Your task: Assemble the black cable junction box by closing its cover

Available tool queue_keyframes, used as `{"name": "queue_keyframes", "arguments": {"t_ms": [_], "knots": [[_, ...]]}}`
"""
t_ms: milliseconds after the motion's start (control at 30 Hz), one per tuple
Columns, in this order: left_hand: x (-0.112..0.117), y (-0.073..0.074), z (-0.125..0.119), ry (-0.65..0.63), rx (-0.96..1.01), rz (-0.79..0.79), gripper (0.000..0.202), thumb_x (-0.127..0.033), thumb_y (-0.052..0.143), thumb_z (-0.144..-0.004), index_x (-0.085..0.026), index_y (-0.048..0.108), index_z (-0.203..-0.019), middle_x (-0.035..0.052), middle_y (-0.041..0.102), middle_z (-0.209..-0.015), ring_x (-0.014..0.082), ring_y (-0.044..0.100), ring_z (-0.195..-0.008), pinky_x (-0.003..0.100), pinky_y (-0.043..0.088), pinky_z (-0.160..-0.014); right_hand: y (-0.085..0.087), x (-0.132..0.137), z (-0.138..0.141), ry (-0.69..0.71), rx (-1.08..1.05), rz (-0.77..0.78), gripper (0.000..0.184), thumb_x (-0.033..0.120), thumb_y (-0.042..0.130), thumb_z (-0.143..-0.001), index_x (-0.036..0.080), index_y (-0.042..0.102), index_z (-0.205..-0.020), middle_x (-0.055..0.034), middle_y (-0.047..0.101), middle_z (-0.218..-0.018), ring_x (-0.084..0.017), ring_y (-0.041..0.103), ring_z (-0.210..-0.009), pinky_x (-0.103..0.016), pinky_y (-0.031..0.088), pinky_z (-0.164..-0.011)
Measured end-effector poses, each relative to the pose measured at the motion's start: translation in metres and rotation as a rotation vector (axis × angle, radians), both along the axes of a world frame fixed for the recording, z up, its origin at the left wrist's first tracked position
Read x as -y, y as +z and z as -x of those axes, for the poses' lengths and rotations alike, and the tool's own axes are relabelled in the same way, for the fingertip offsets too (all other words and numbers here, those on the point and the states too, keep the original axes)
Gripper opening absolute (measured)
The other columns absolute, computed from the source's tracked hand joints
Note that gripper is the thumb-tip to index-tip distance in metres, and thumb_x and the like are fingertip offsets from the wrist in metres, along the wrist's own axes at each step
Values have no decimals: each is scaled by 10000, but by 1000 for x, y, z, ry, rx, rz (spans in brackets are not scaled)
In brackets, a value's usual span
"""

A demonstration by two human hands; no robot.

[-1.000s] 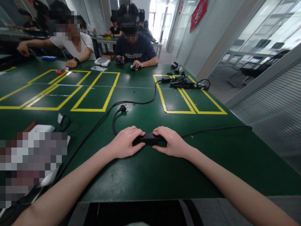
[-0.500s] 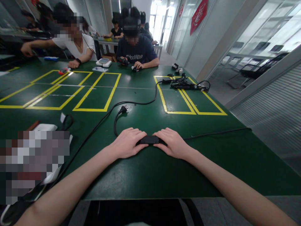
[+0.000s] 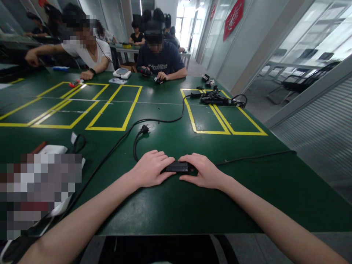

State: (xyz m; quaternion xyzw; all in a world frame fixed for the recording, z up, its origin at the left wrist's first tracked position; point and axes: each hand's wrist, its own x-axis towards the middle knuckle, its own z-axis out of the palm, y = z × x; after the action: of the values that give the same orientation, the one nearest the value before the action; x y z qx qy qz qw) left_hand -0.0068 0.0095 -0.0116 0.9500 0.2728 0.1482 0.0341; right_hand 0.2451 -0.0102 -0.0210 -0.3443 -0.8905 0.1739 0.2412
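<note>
A black power adapter [image 3: 177,167] lies on the green table near its front, between my two hands. My left hand [image 3: 152,168] is closed on the adapter's left end, thumb along the near side and fingers over the far side. Around the right end, my right hand [image 3: 205,170] is opened, its thumb apart from the adapter and its fingertips close to the top. A short black cord curls from behind my left hand to a plug [image 3: 145,129]. On the right, a thin black cable [image 3: 255,157] runs out from behind my right hand toward the table's edge.
A bundle of black adapters and cords [image 3: 220,98] rests within yellow tape rectangles [image 3: 211,132] at the right. A long black cable [image 3: 112,148] crosses the left side, beside a blurred-out item with white edges [image 3: 56,148]. Two people sit across the table.
My right hand has loosened: its thumb has come away from the adapter, baring more of the right end. My left hand keeps its hold.
</note>
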Motion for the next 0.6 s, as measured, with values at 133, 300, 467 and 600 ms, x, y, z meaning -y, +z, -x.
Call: {"name": "queue_keyframes", "arguments": {"t_ms": [133,300,467,600], "knots": [[2,1,-1,-26,-35,-79,314,-421,503,-1047,-157,666,-1092,87,729,-911,224,634,-824,349,409,-745,8,1,0,-26,-115,331,333,461,654,-959,218,631,-1185,-22,700,-913,-172,623,-727,-284,491,-662],[3,0,-4,-53,-34,-127,290,-398,527,-1039,-146,669,-1068,98,757,-951,233,630,-820,392,414,-785,19,5,4,-27,-229,620,258,423,709,-913,206,603,-1003,10,649,-909,-114,552,-686,-227,458,-610],[2,2,-3,-37,151,-229,371,-403,541,-1047,-159,606,-1319,109,766,-1159,255,678,-1045,417,461,-942,27,9,5,-125,-404,695,265,447,745,-856,218,637,-935,-1,652,-926,-139,566,-725,-265,479,-653],[2,7,4,56,394,-371,579,-314,626,-992,-203,430,-1526,145,624,-1458,297,575,-1341,512,350,-1183,43,-8,-25,-334,-604,536,316,483,819,-757,229,666,-868,2,673,-880,-124,523,-630,-238,410,-550]]}}
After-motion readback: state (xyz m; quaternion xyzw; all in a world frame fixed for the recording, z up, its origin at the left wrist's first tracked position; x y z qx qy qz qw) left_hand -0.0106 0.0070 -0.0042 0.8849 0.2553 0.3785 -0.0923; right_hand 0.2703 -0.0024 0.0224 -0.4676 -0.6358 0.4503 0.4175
